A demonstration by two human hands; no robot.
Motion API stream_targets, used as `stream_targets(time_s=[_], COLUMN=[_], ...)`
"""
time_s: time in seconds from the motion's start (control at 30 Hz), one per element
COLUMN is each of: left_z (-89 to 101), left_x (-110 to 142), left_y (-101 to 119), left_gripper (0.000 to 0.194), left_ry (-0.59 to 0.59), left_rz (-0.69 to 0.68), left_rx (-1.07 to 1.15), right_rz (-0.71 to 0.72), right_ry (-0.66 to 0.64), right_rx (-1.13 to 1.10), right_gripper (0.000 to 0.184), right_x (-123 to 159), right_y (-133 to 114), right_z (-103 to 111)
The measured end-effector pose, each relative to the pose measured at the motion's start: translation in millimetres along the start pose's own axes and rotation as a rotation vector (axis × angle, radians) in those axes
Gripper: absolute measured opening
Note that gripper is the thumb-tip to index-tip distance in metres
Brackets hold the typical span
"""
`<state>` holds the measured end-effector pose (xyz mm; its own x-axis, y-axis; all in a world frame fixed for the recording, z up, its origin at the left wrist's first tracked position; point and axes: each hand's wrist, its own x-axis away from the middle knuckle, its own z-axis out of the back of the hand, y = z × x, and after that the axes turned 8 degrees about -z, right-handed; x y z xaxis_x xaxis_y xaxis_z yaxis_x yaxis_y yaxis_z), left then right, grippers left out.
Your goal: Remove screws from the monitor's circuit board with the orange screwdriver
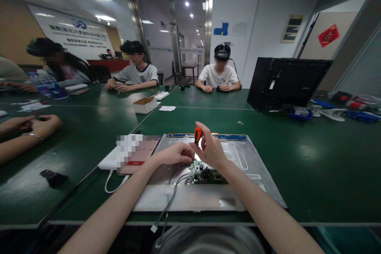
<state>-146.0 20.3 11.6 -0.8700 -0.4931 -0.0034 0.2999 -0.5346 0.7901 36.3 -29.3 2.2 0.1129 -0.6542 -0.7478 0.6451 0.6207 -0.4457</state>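
Head view, nearest first: a grey cable (172,199) hangs past the near edge of the green table (312,166), its white plug (154,228) dangling. Behind that edge a metal panel (166,202) lies flat, with a green circuit board (202,174) on its middle. Left hand (177,152) has its fingers bent down at the board's far left corner; whether they pinch anything I cannot make out. Right hand (213,149) is closed round the orange-and-black handle of a screwdriver (197,134), held nearly upright, shaft down toward that corner; contact at the tip is unclear. Left of the panel lies a pink booklet (138,156). Farther off are a small box (145,107), a black monitor (285,83) at right and a seated co-worker (219,73) before glass doors (190,27).
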Motion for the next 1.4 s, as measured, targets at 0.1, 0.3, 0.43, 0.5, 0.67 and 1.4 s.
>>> stream_targets(time_s=[0.1, 0.3, 0.43, 0.5, 0.67, 1.4], left_z=[-0.3, -0.8, -0.1, 0.2, -0.3, -0.2], left_x=[-0.5, -0.8, -0.3, 0.0, 0.4, 0.5], left_y=[-0.6, -1.4, -1.3, -1.3, -3.1, -2.5], left_gripper=[0.02, 0.02, 0.021, 0.022, 0.02, 0.021], left_ry=[0.004, -0.017, -0.016, -0.011, -0.001, 0.022], left_rz=[0.014, 0.044, 0.037, 0.038, 0.059, 0.009], left_rx=[0.015, 0.056, 0.029, 0.005, -0.018, -0.046], right_rz=[0.001, 0.001, -0.023, -0.008, 0.022, 0.007], right_ry=[-0.022, -0.06, -0.011, 0.021, 0.012, -0.038], right_rx=[-0.022, -0.059, -0.056, -0.058, -0.063, -0.014], right_gripper=[0.064, 0.066, 0.063, 0.061, 0.058, 0.064], right_x=[0.0, -0.3, -0.4, -0.4, 0.0, 1.4], right_y=[-1.4, -5.0, -2.9, -1.3, -0.8, -2.8], right_z=[2.4, 6.5, 2.6, 0.4, 1.1, 2.9])
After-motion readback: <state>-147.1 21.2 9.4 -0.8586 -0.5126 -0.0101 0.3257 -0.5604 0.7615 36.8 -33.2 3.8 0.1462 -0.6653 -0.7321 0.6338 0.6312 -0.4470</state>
